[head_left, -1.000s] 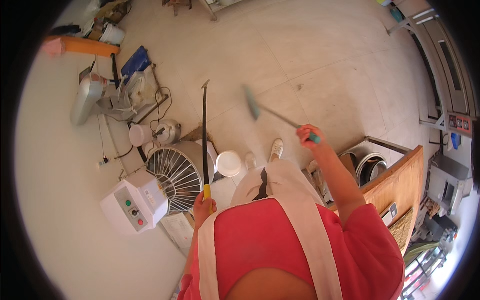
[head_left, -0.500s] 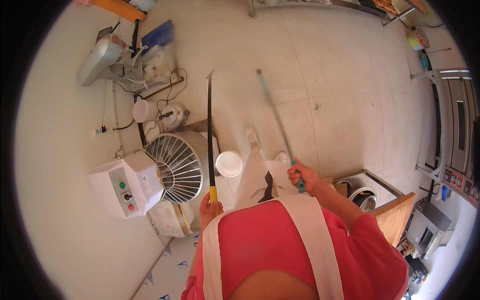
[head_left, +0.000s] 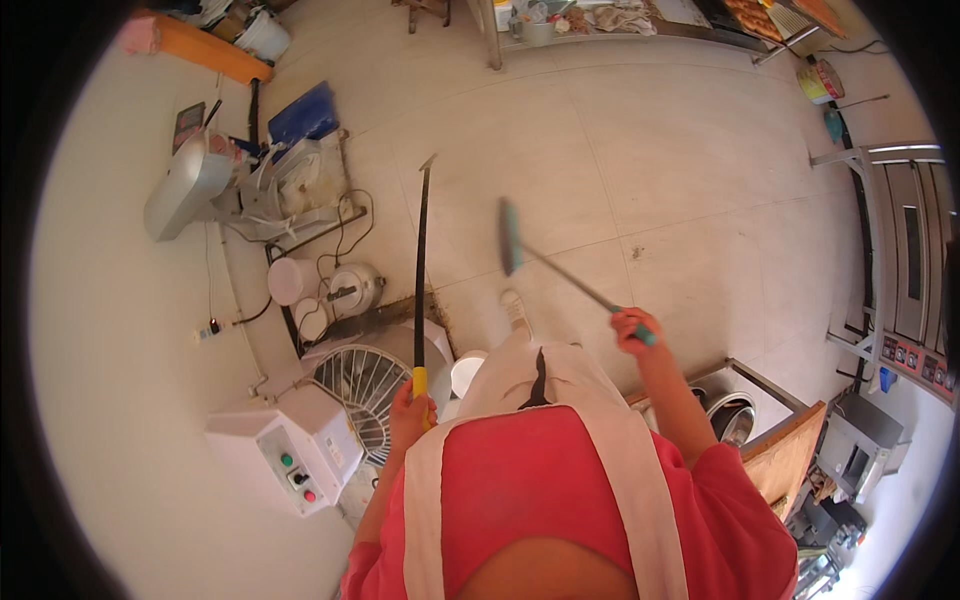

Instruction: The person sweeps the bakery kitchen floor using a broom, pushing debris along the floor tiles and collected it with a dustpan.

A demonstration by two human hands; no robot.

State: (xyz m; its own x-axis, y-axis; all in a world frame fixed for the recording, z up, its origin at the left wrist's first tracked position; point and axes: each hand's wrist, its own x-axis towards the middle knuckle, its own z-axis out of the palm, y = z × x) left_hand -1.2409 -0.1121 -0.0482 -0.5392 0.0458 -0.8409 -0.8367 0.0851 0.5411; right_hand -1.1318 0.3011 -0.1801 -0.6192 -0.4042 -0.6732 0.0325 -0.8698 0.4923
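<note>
Your left hand (head_left: pixel 410 414) grips a black stick (head_left: pixel 423 275) by its yellow handle (head_left: pixel 420 382), crossing your view of the mixer (head_left: pixel 285 455). Your right hand (head_left: pixel 635 330) clasps a broom (head_left: pixel 570 278), its head ahead of your 1 visible shoe (head_left: pixel 516 309), floor contact unclear.

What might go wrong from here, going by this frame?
The white bucket sits right beside the person's trouser leg, so a careless step could knock it.

The right hand alone grips the broom near its handle end; its head, just ahead of the shoe in view, might catch it.

The left hand's pole overlaps the mixer in view; swung left, it could strike it.
</note>
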